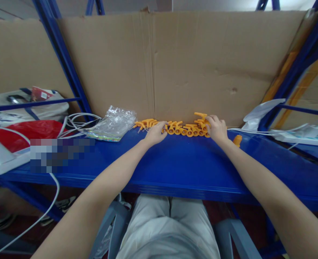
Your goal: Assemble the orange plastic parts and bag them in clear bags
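Note:
A row of small orange plastic funnel-shaped pieces point(189, 132) lies along the back of the blue shelf, round ends facing me, some stacked at the right. My left hand point(156, 133) is at the row's left end, its fingers curled against an orange piece. Around the stack's right end, my right hand point(217, 128) has its fingers closed on an orange piece; its fingertips are partly hidden. More orange pieces with thin metal chains point(146, 124) lie behind my left hand. A single orange piece point(237, 140) stands apart, just right of my right wrist.
A clear plastic bag point(114, 124) lies left of the pieces. White cables point(79, 120), a red bag point(29, 133) and a white power strip point(10, 160) are farther left. A cardboard panel point(196, 64) closes off the back. Another power strip point(304, 136) sits at right.

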The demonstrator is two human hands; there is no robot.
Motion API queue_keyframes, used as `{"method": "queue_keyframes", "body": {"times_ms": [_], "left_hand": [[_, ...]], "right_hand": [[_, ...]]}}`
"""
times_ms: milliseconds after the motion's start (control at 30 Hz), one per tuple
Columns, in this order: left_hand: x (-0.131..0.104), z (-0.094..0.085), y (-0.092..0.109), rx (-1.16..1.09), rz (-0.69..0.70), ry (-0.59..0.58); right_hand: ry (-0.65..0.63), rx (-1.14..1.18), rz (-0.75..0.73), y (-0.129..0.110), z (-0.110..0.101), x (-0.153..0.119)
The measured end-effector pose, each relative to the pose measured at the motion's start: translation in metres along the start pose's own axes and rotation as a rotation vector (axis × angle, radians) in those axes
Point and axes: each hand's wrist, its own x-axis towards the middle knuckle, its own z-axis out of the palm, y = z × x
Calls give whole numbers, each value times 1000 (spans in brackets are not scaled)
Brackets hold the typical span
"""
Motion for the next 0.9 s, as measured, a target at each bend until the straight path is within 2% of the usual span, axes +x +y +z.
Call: {"method": "queue_keyframes", "body": {"times_ms": [167, 433, 700, 900], "left_hand": [[0, 0, -1, 3, 19, -15], [1, 2, -1, 6, -2, -73], [1, 1, 0, 21, -6, -124], [1, 2, 1, 35, -31, -181]], "right_hand": [[-92, -119, -46, -20, 5, -2], [-127, -224, -166, -22, 11, -7], [-201, -160, -229, -19, 18, -9], [-212, -116, -171, -20, 22, -10]]}}
